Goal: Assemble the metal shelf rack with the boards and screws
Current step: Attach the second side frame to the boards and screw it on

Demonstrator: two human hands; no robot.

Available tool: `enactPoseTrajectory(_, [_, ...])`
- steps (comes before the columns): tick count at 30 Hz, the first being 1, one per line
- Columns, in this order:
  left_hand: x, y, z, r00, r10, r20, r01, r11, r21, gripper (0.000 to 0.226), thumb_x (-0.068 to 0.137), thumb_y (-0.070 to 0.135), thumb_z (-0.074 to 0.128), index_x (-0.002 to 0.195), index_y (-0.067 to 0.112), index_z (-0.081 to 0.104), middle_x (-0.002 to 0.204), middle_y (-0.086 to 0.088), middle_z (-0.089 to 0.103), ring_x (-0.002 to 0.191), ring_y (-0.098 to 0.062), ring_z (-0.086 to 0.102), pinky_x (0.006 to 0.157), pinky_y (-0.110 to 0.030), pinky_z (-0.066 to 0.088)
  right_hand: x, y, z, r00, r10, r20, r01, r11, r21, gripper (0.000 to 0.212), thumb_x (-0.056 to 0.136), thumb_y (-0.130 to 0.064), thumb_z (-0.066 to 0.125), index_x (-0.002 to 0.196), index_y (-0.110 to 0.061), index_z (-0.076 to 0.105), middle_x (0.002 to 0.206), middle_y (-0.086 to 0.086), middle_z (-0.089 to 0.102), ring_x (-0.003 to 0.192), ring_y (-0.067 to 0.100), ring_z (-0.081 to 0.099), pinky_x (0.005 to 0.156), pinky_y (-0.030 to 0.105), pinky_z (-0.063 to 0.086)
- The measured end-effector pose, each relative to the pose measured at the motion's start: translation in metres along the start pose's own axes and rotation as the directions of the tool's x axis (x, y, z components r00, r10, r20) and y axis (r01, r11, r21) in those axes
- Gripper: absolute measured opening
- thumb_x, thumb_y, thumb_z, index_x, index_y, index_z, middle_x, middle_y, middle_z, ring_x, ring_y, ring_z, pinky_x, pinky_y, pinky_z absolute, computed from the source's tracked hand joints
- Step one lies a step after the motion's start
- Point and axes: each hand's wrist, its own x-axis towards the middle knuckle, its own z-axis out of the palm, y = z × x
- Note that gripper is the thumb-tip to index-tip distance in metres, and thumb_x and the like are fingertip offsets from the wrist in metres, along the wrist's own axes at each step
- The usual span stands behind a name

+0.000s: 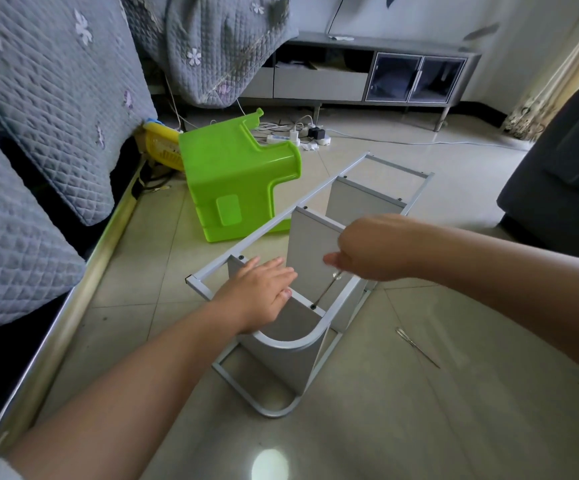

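Rack (281, 237) laid sideways on floor for screw access; nearest board (281, 323) steadied by flat left hand (263, 292); screwdriver (326, 291) held in right hand (360, 254), tip apparently seated in screw (313, 306)

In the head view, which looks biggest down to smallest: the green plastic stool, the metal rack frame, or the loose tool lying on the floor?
1. Metal rack frame, spanning most of the floor.
2. Green plastic stool; it lies farther away, so its true size is unsure.
3. Loose tool on the tiles, thin and clearly smallest.

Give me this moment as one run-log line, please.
left hand steadies board | right hand drives screwdriver | rack on side
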Motion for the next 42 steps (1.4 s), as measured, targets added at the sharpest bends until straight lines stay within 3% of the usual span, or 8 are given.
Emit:
enactPoseTrajectory(4, [0.001,0.001,-0.002,1.000,-0.002,0.001,0.002,1.000,-0.010,0.046,0.102,0.025,0.021,0.147,0.019,0.019,0.155,0.008,0.016,0.143,-0.005,0.002,0.115,-0.028,-0.003,-0.003,0.000,0.001,0.989,-0.149,-0.003,0.149,0.989,0.017,0.025,0.098,-0.017,0.035,0.075,-0.013,0.027,0.073,0.002,0.036,0.071,0.016,0.040,0.068,0.024,0.029])
enactPoseTrajectory(7, [0.003,0.000,-0.002,1.000,-0.001,0.004,0.001,1.000,-0.002,0.046,0.102,0.026,0.020,0.147,0.019,0.019,0.155,0.008,0.017,0.143,-0.005,0.003,0.115,-0.028,-0.002,-0.001,0.000,-0.004,0.993,-0.077,-0.086,0.076,0.997,-0.008,0.023,0.101,-0.018,0.030,0.088,-0.013,0.049,0.079,-0.002,0.047,0.087,0.024,0.049,0.062,0.018,0.023])
enactPoseTrajectory(11, [0.002,0.001,-0.003,1.000,-0.004,0.024,0.004,1.000,0.008,0.060,0.091,0.035,0.004,0.146,0.020,0.021,0.154,0.009,0.019,0.143,-0.005,0.004,0.115,-0.028,0.000,0.010,0.000,0.000,0.997,0.073,0.032,-0.074,0.996,0.049,0.041,0.099,-0.018,0.033,0.059,-0.015,0.031,0.063,-0.002,0.032,0.078,0.020,0.039,0.048,0.028,0.022])
enactPoseTrajectory(16, [0.003,0.001,-0.006,0.999,-0.013,0.040,0.014,0.999,-0.029,0.050,0.099,0.035,0.015,0.146,0.019,0.024,0.154,0.007,0.020,0.143,-0.005,0.008,0.115,-0.028,0.004,0.007,0.018,-0.008,0.992,0.125,0.009,-0.124,0.970,0.207,0.045,0.099,-0.027,0.034,0.059,-0.009,0.041,0.055,0.001,0.039,0.032,0.009,0.044,0.038,0.016,0.034])
enactPoseTrajectory(22, [0.050,0.011,-0.023,1.000,-0.001,-0.023,0.001,1.000,0.007,0.050,0.101,0.030,0.026,0.147,0.012,0.018,0.155,0.000,0.015,0.144,-0.012,0.008,0.117,-0.032,0.011,0.017,0.093,0.003,0.876,0.310,-0.370,-0.221,0.939,0.265,0.030,0.095,-0.024,0.045,0.105,-0.003,0.063,0.102,0.013,0.065,0.103,0.029,0.055,0.082,0.031,0.040])
enactPoseTrajectory(26, [0.098,0.029,-0.028,0.998,0.027,-0.050,-0.026,0.999,0.022,0.050,0.101,0.027,0.025,0.146,0.009,0.015,0.156,-0.002,0.012,0.145,-0.015,0.004,0.116,-0.035,0.007,0.028,0.115,0.021,0.813,0.328,-0.481,-0.118,0.902,0.416,0.024,0.091,-0.017,0.051,0.102,-0.001,0.065,0.097,0.015,0.065,0.094,0.029,0.056,0.083,0.030,0.039])
enactPoseTrajectory(30, [0.128,0.042,-0.015,0.999,0.018,-0.032,-0.017,0.999,0.028,0.051,0.102,0.024,0.020,0.148,0.010,0.005,0.157,-0.001,0.002,0.145,-0.015,-0.003,0.116,-0.035,0.001,0.036,0.123,0.034,0.844,0.214,-0.492,-0.006,0.921,0.391,0.022,0.092,-0.013,0.051,0.098,0.004,0.064,0.081,0.008,0.054,0.078,0.014,0.042,0.065,0.017,0.025])
enactPoseTrajectory(42, [0.138,0.044,0.004,0.992,-0.006,-0.126,0.013,0.998,0.054,0.051,0.101,0.021,0.017,0.148,0.012,-0.002,0.157,-0.001,-0.005,0.144,-0.013,-0.007,0.115,-0.031,-0.007,0.047,0.132,0.038,0.871,0.136,-0.472,0.030,0.944,0.327,0.025,0.093,-0.015,0.048,0.100,0.003,0.063,0.066,-0.005,0.040,0.078,0.013,0.040,0.066,0.017,0.023])
